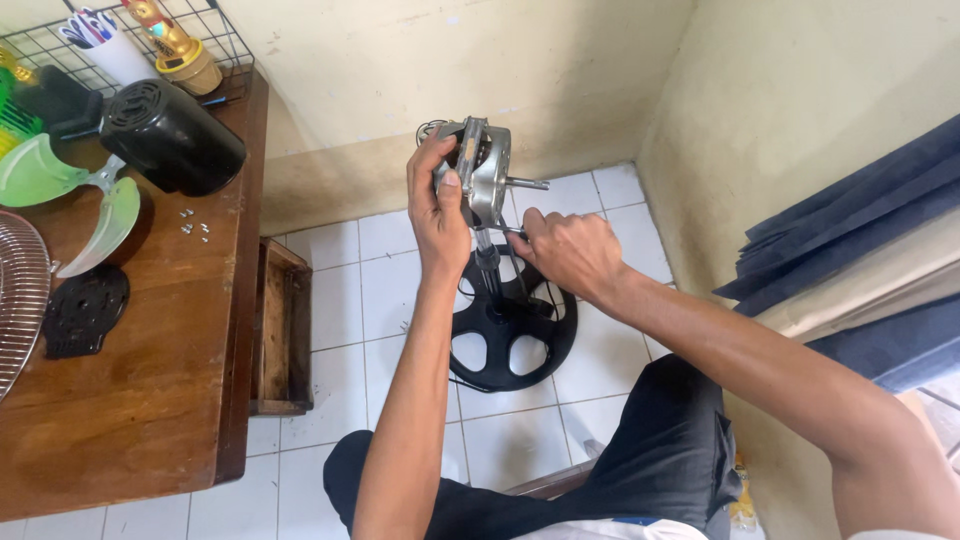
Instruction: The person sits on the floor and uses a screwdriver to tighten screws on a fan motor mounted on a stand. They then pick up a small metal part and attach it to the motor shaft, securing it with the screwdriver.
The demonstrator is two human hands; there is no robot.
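My left hand (pixel 437 205) grips a bare metal fan motor (pixel 485 170) with its shaft pointing right. It stands on a thin pole above a black round fan base (pixel 510 335) on the white tiled floor. Just below the motor, my right hand (pixel 565 250) is closed on a small metal tool or part at the motor's underside; what it is cannot be made out.
A wooden table (pixel 150 380) at left carries a black motor cover (pixel 175 135), a green fan blade (pixel 70 195), loose screws (pixel 193 222), a black plate (pixel 85 310) and a wire grille (pixel 20 300). A wooden crate (pixel 280 330) stands beside it. Blue cloth (pixel 850 230) hangs at right.
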